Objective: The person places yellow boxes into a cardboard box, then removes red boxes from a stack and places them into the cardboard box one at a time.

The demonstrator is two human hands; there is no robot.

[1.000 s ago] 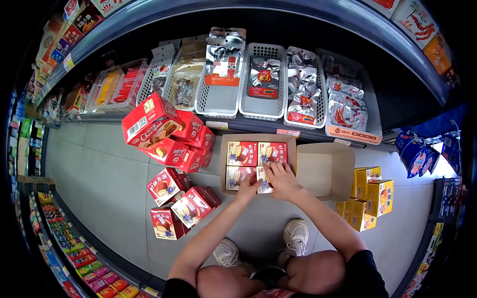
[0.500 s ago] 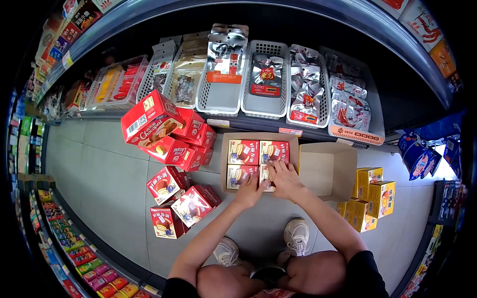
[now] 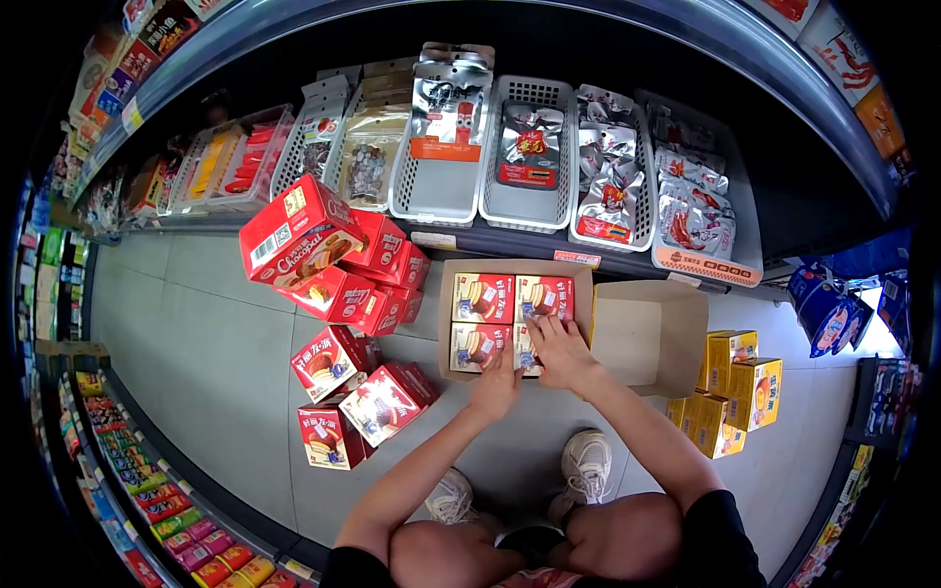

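A shallow cardboard tray (image 3: pixel 446 353) on the floor holds red-and-white pie boxes in two rows of two: an upper left box (image 3: pixel 482 297), an upper right box (image 3: pixel 544 296), a lower left box (image 3: pixel 480 347) and a lower right box (image 3: pixel 526 345). My right hand (image 3: pixel 562 355) lies over the lower right box with its fingers stretched forward, covering much of it. My left hand (image 3: pixel 494 388) rests at the front edge between the two lower boxes, fingertips touching there. Its fingers are extended, partly hidden against each other.
Beside the tray stands another cardboard tray (image 3: pixel 637 333). Stacked red Chocopal boxes (image 3: pixel 299 235) and red-and-white pie boxes (image 3: pixel 387 402) stand left; yellow boxes (image 3: pixel 750 392) stand right. White baskets (image 3: pixel 436 196) of snack packets line the low shelf ahead.
My left hand has shifted slightly down and toward me, uncovering more of the lower left box. My right hand stays on the lower right box. The view has moved slightly.
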